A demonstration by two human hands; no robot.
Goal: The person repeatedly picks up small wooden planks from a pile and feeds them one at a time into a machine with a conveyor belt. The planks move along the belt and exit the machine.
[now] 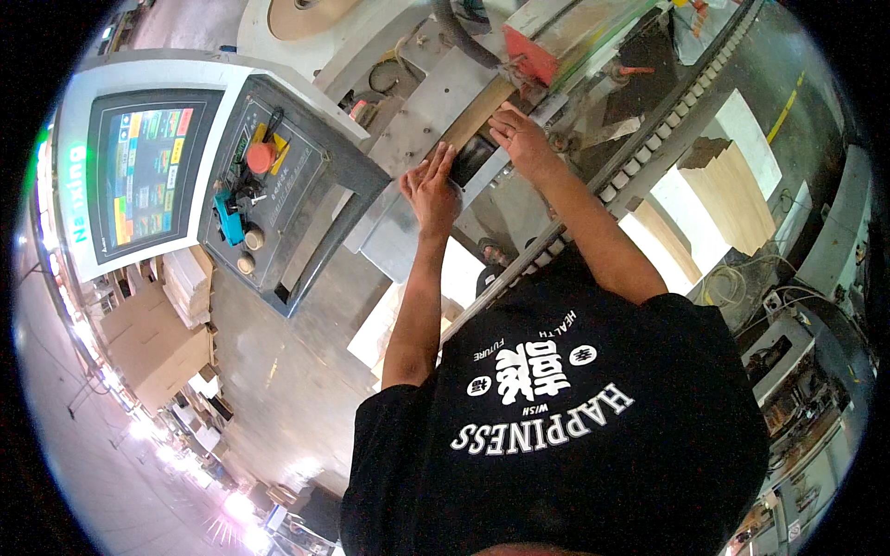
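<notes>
A narrow wood-coloured strip [476,113] lies slantwise along a grey metal plate on the machine. My left hand [432,193] rests at its lower left end, fingers stretched out and fairly flat, the tips touching or very close to the strip. At the upper right end is my right hand [522,141], its fingers bent and drawn together on the strip's edge. A dark recess [475,156] shows between the two hands. What lies under the right fingertips is hidden.
A control panel with a lit screen [148,171] stands at the left. On its ledge are an orange round object [260,157] and a teal tool [228,219]. A chain-like conveyor track [640,157] runs diagonally at the right. Cardboard [153,338] is stacked at lower left.
</notes>
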